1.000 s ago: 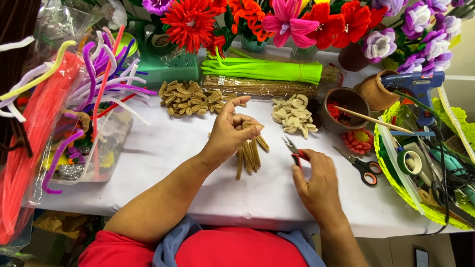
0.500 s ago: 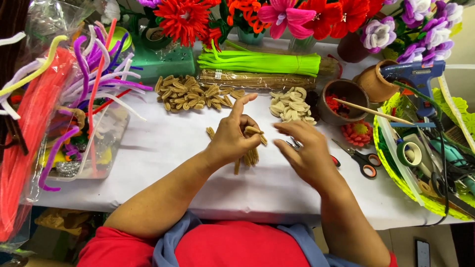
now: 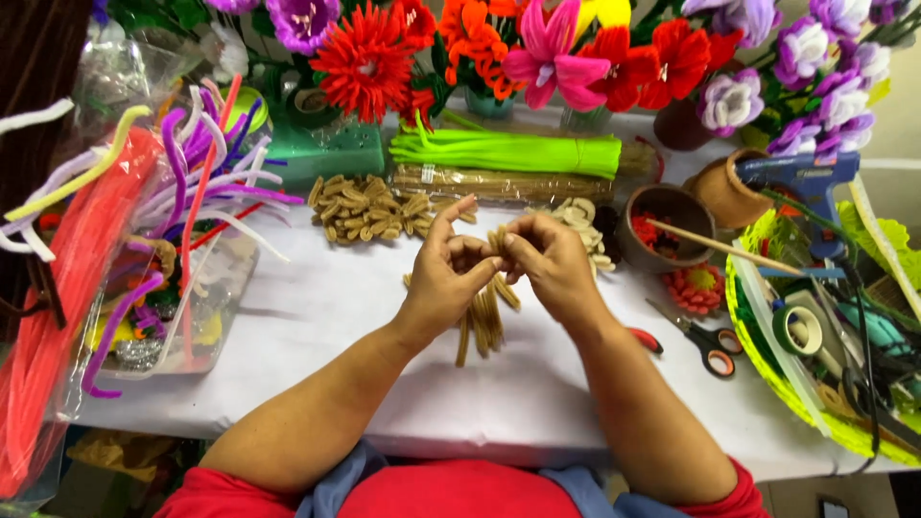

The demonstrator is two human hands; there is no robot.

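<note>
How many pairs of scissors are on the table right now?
1: the scissors lie on the white table, right of the right hand. More may be hidden in the green basket.

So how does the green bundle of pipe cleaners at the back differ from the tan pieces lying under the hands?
The green bundle is bright lime, while the tan pieces are dull beige. The green bundle's stems are long and lie sideways in one tight sheaf; the tan pieces are short, loose, and point mostly toward the person. The green bundle sits untouched at the back; the tan pieces lie just below both hands. Both look like fuzzy craft stems.
</note>
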